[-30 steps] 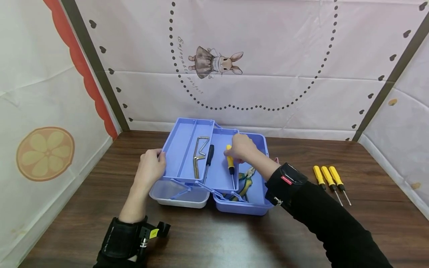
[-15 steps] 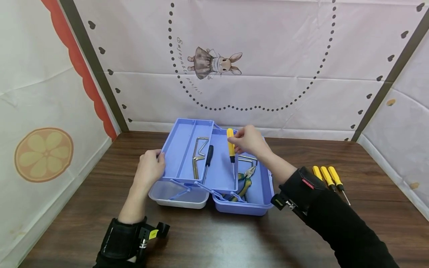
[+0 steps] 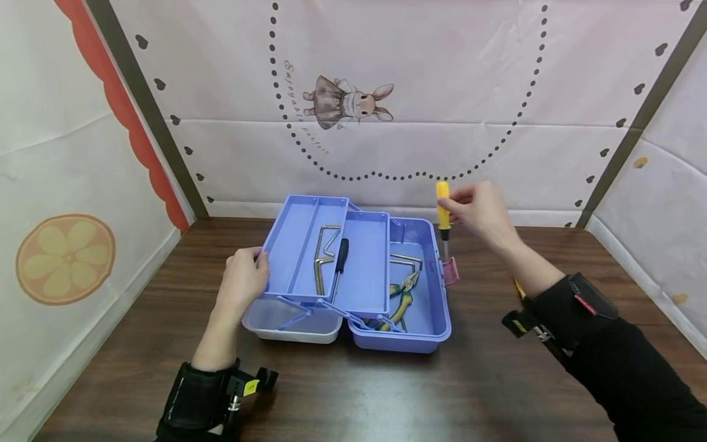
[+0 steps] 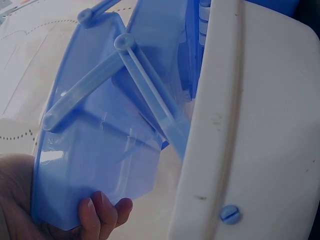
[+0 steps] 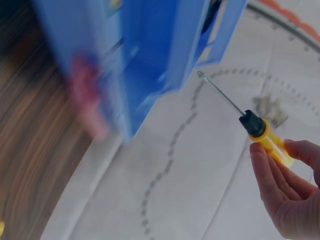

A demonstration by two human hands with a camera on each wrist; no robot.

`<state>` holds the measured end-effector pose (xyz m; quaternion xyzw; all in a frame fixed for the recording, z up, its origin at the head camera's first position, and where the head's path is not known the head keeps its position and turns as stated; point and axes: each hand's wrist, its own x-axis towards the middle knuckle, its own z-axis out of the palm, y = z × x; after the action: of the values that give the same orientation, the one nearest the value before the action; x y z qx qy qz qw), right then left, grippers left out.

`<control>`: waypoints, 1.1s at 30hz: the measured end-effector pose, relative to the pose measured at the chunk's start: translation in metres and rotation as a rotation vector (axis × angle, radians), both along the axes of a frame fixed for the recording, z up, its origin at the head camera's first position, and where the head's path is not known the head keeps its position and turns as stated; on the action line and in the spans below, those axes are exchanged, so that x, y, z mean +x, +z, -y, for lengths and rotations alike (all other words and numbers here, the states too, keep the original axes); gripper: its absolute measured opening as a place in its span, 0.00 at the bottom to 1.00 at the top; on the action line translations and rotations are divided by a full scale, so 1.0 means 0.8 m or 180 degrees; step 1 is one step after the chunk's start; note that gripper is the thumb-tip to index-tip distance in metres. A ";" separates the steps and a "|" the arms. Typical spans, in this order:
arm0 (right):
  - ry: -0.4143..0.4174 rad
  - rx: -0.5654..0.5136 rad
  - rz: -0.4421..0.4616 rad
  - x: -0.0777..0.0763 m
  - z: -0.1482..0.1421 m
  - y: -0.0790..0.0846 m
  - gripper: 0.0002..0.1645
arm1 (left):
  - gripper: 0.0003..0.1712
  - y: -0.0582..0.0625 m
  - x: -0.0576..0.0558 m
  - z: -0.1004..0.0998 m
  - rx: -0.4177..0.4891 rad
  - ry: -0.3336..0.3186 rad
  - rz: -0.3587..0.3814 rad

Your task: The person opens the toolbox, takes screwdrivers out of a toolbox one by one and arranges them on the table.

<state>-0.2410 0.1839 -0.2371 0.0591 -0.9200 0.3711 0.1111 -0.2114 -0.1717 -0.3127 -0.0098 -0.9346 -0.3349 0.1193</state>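
My right hand [image 3: 483, 212] pinches the yellow handle of a screwdriver [image 3: 443, 205] between thumb and fingers, raised past the right side of an open blue toolbox [image 3: 400, 345]. Its shaft points down beside the pink latch [image 3: 450, 271]; the right wrist view shows its bare tip. My left hand [image 3: 243, 276] grips the left edge of the upper tray [image 3: 284, 258], fingers curled under it in the left wrist view. On that tray lie bent metal hex keys [image 3: 319, 264] and a black-handled screwdriver [image 3: 342, 256]. The middle tray [image 3: 363, 264] shows a bare bottom.
Pliers with green and yellow handles [image 3: 402, 307] and more hex keys [image 3: 411, 260] lie in the box's deep bottom. The pale lid [image 3: 301, 334] lies folded back under the trays. A bit of yellow handle [image 3: 518, 287] shows beside my right forearm. A printed cloth wall stands behind.
My right hand has lifted the yellow screwdriver out of the middle tray and carried it right and up, beyond the box. The right forearm now covers most of the screwdrivers on the table.
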 end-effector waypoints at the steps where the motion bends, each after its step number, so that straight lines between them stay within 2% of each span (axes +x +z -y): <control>1: -0.0042 0.0144 -0.0013 0.001 -0.009 -0.002 0.17 | 0.19 0.000 0.000 0.000 0.0005 0.0008 0.0000; 5: -0.0159 0.0500 0.0034 0.004 -0.041 -0.015 0.16 | 0.19 0.000 0.000 0.002 -0.0009 0.0029 -0.0024; 12: -0.0334 0.0871 0.0465 0.004 -0.080 -0.047 0.16 | 0.19 0.000 0.001 0.002 -0.0013 0.0011 -0.0024; 20: -0.0507 0.1268 0.0792 0.000 -0.107 -0.085 0.27 | 0.19 0.000 0.000 0.001 -0.0009 0.0017 -0.0014; 29: -0.0711 0.1383 0.1134 -0.005 -0.127 -0.114 0.15 | 0.19 0.001 0.001 -0.001 -0.0015 0.0018 0.0058; 33: -0.0796 0.1330 0.1318 -0.008 -0.131 -0.123 0.17 | 0.19 0.001 0.001 -0.001 -0.0007 0.0010 0.0064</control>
<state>-0.2474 0.2884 -0.3358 -0.1097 -0.9795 0.1617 -0.0482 -0.2103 -0.1707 -0.3122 -0.0051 -0.9361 -0.3339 0.1104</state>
